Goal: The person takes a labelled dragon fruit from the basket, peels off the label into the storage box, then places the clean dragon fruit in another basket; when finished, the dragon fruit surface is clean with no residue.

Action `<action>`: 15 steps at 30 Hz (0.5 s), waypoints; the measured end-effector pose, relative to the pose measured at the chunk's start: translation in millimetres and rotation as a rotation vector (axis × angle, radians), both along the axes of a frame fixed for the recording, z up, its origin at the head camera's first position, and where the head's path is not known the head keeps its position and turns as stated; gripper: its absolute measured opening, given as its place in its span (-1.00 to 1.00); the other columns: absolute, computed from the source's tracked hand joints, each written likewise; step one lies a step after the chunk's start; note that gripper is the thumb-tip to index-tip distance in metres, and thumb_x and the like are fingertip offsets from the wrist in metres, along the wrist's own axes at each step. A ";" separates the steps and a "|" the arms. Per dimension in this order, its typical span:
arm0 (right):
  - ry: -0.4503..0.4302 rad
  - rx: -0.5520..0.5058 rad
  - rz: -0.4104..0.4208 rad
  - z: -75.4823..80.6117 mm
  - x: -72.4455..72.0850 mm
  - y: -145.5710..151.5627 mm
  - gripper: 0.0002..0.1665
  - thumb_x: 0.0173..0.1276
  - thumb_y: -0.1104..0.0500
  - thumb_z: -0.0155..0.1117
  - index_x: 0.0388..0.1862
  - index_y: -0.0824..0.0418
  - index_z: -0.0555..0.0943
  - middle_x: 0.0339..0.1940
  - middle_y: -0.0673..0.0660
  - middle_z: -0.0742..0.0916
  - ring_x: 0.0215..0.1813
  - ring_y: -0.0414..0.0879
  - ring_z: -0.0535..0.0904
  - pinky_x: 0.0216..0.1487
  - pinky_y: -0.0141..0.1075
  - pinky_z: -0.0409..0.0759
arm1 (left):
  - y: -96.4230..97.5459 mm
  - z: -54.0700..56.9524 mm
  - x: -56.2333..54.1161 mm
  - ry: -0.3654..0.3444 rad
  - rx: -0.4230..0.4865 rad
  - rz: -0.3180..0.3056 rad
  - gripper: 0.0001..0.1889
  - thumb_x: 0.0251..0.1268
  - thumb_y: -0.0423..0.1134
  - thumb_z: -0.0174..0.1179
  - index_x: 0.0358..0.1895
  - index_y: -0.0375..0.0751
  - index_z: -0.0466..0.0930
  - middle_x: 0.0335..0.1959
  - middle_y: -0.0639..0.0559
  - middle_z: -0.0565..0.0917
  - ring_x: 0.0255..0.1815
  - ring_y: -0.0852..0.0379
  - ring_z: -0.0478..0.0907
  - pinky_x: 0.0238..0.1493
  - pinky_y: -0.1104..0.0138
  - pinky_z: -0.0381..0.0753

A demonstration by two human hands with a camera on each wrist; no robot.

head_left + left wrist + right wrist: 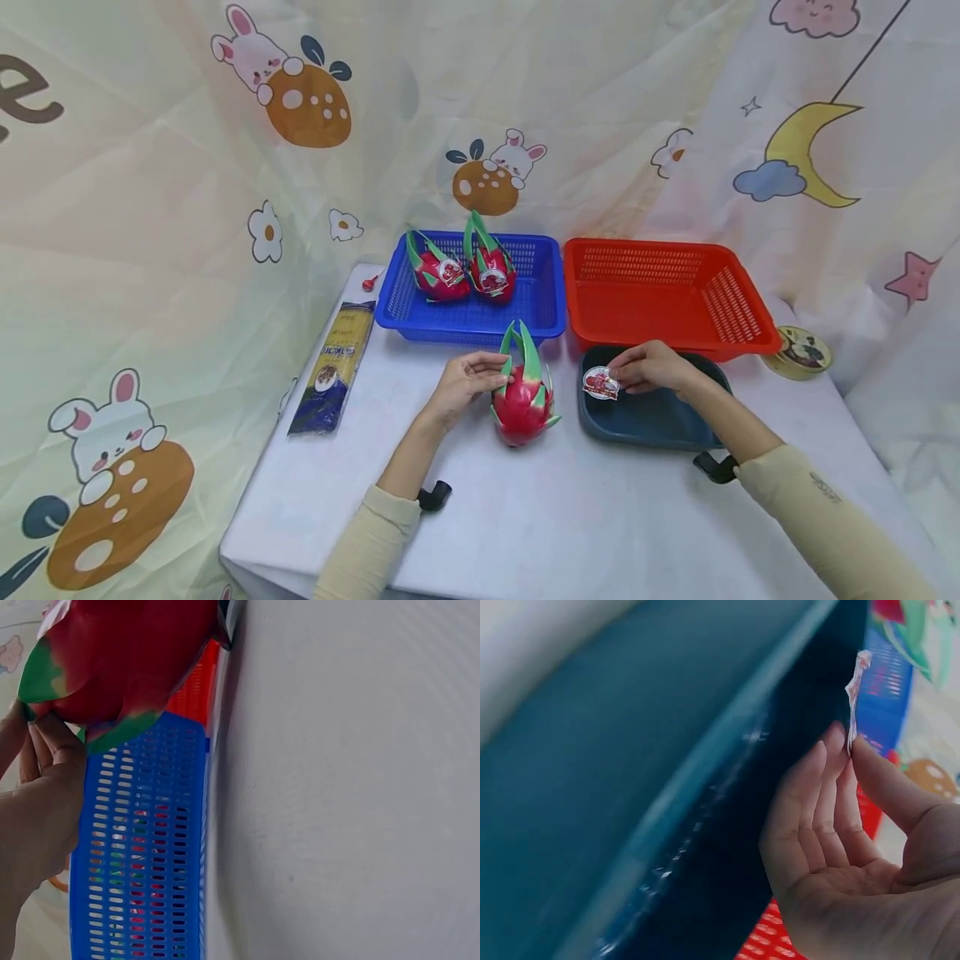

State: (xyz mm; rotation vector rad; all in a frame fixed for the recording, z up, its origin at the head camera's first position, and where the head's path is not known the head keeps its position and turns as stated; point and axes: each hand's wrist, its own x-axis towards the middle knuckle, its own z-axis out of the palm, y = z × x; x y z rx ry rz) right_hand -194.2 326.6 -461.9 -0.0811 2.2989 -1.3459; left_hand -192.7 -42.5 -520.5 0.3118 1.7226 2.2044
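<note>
My left hand [471, 385] pinches the green leaves at the top of a red dragon fruit [521, 410], which stands on the white cloth in the head view. In the left wrist view the same dragon fruit [135, 660] fills the upper left corner, close to the fingers. A round white-and-red sticker [601, 383] is pinched between thumb and fingertips of my right hand [651, 367], above the dark teal tray [637, 429]. Seen from the right wrist, the sticker [856, 694] appears edge-on. Further stickers inside the tray cannot be made out clearly.
A blue basket [480, 329] at the back holds two dragon fruits with stickers on them. Beside it stands a red basket [660, 312]. A yellow round tin [801, 352] sits at the right, a pasta packet [334, 367] and a small red item [368, 284] at the left.
</note>
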 end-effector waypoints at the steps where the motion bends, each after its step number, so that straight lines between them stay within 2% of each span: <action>1: 0.010 0.005 -0.004 -3.3 -0.8 -0.8 -0.59 0.54 0.18 0.31 0.15 0.51 0.66 -0.11 0.27 0.82 -0.12 0.08 0.76 0.04 0.00 0.78 | -0.3 -0.3 0.1 0.001 0.000 -0.001 -0.58 0.27 -0.48 0.41 0.19 -0.48 0.64 -0.07 -0.07 0.79 -0.09 0.13 0.77 0.00 0.40 0.74; 6: 0.099 0.082 -0.073 -14.2 1.1 -6.8 -0.68 0.50 0.23 0.35 0.04 0.50 0.72 -0.12 0.32 0.82 -0.11 0.10 0.78 0.01 0.05 0.78 | -1.2 -1.5 0.9 -0.005 0.021 -0.010 -0.59 0.28 -0.51 0.38 0.20 -0.51 0.62 -0.07 -0.07 0.79 -0.10 0.13 0.78 0.04 0.36 0.74; 10: 0.176 0.156 -0.116 -19.7 3.7 -9.1 -0.74 0.46 0.25 0.39 -0.04 0.45 0.76 -0.17 0.32 0.83 -0.15 0.12 0.80 -0.08 -0.01 0.81 | -1.6 -1.2 1.2 -0.011 0.031 -0.006 -0.60 0.28 -0.53 0.38 0.19 -0.50 0.62 -0.09 -0.06 0.79 -0.11 0.13 0.78 0.03 0.36 0.74; 15: 0.213 0.208 -0.116 -23.5 3.8 -7.9 -0.78 0.43 0.28 0.40 -0.10 0.46 0.77 -0.22 0.32 0.82 -0.21 0.16 0.80 -0.13 -0.01 0.81 | -1.6 0.2 1.9 -0.010 0.038 -0.010 -0.59 0.29 -0.52 0.37 0.20 -0.51 0.62 -0.07 -0.07 0.79 -0.09 0.12 0.77 0.05 0.35 0.74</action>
